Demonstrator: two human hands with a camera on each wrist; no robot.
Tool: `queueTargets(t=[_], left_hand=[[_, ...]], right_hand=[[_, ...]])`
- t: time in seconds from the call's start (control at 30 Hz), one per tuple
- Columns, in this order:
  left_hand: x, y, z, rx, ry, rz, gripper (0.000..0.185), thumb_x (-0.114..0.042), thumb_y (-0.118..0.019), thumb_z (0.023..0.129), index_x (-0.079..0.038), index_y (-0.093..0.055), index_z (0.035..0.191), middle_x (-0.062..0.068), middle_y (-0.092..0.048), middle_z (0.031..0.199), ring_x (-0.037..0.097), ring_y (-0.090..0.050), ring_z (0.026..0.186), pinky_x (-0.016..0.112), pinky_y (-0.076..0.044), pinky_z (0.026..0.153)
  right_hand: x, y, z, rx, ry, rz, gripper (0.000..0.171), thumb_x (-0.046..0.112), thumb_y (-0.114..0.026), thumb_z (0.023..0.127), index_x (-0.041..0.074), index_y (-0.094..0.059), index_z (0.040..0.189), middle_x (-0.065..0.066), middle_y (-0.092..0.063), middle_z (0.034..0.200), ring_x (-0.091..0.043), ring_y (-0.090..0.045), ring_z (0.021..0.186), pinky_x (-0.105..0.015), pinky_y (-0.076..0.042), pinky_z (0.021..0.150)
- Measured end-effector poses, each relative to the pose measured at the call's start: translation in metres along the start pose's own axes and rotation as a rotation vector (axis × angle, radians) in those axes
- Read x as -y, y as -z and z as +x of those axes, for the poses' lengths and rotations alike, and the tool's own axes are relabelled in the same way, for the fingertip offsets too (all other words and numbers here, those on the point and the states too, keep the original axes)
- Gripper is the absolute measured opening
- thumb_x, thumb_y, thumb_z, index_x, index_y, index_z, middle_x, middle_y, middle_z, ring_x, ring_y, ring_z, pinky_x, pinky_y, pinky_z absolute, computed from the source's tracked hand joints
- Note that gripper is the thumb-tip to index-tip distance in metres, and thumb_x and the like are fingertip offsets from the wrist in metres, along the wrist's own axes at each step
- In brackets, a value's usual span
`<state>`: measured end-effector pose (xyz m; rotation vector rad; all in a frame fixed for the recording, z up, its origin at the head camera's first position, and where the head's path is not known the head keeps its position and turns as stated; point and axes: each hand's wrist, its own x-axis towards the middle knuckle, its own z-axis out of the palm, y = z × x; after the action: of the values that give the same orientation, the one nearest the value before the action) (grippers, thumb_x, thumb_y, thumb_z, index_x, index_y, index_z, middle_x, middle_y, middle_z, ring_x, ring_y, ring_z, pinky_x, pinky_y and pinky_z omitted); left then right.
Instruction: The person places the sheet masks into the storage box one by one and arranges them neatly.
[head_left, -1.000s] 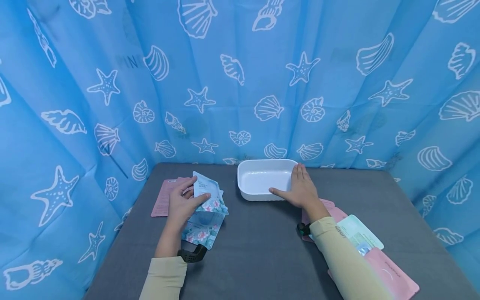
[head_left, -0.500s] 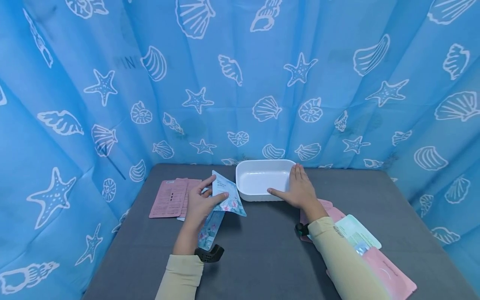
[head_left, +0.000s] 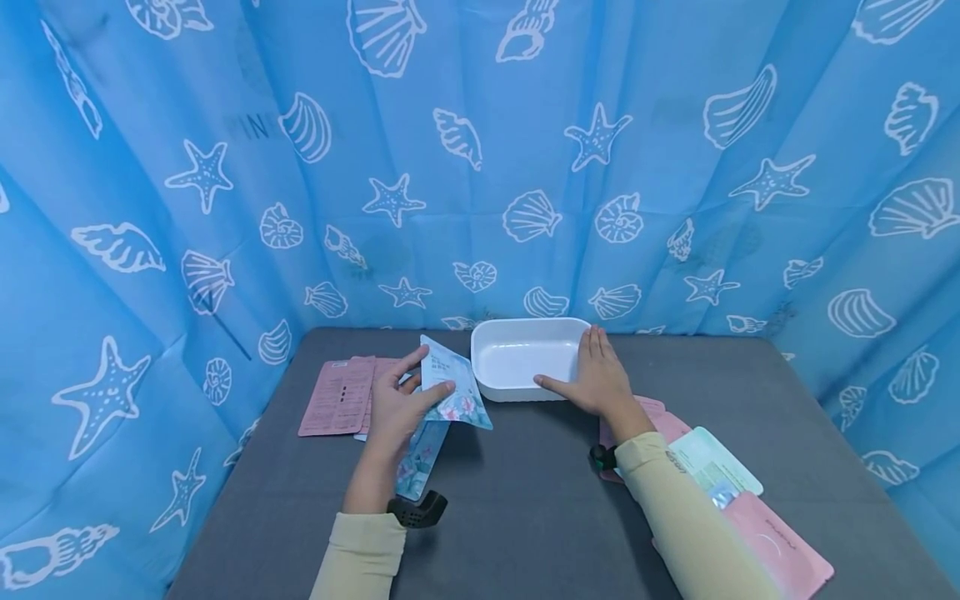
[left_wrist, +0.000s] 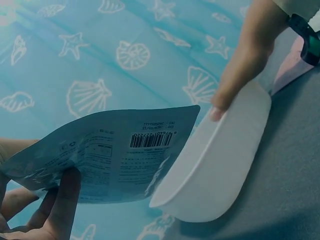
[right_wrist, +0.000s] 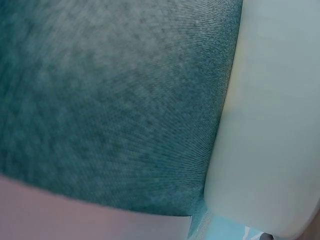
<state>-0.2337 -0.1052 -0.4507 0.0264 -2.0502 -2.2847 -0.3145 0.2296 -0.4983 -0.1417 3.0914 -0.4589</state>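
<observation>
A white rectangular tray (head_left: 525,331) (left_wrist: 220,165) (right_wrist: 270,120) stands at the back middle of the grey table (head_left: 525,500). My right hand (head_left: 596,379) lies against the tray's right front corner, fingers straight along its side and thumb along the front wall. My left hand (head_left: 397,408) (left_wrist: 40,210) pinches a light blue floral sachet (head_left: 452,392) (left_wrist: 115,150) lifted off the table, just left of the tray. The sachet's printed back with a barcode faces the left wrist camera. Another floral sachet (head_left: 416,462) lies under that hand.
Pink sachets (head_left: 341,396) lie at the left of the table. More pink sachets (head_left: 780,550) and a pale green one (head_left: 712,462) lie at the right under my right forearm. Blue seashell-patterned cloth (head_left: 480,167) walls in the table on three sides.
My left hand has lifted the blue sachet from the pile and carried it right, toward the tray. The right hand has stayed on the tray.
</observation>
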Motion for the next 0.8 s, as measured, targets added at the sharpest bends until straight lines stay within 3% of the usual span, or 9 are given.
queueTargets(t=[0.5, 0.8], left_hand=[[0.013, -0.01, 0.004, 0.03, 0.0, -0.059, 0.072, 0.003, -0.083, 0.087, -0.01, -0.057, 0.152, 0.02, -0.054, 0.135, 0.021, -0.074, 0.111, 0.03, -0.065, 0.084], [0.02, -0.013, 0.008, -0.059, 0.013, -0.028, 0.071, -0.004, -0.081, 0.092, -0.012, -0.052, 0.157, 0.019, -0.052, 0.138, 0.025, -0.071, 0.117, 0.023, -0.063, 0.083]], right_hand=[[0.0, 0.003, -0.002, 0.005, 0.011, 0.003, 0.143, 0.095, -0.049, 0.082, -0.01, 0.002, 0.165, -0.029, 0.006, 0.176, -0.045, 0.003, 0.165, -0.059, -0.011, 0.133], [-0.001, 0.002, -0.002, -0.012, 0.016, 0.001, 0.143, 0.095, -0.049, 0.082, -0.009, 0.0, 0.166, -0.029, 0.002, 0.177, -0.044, 0.001, 0.166, -0.058, -0.013, 0.133]])
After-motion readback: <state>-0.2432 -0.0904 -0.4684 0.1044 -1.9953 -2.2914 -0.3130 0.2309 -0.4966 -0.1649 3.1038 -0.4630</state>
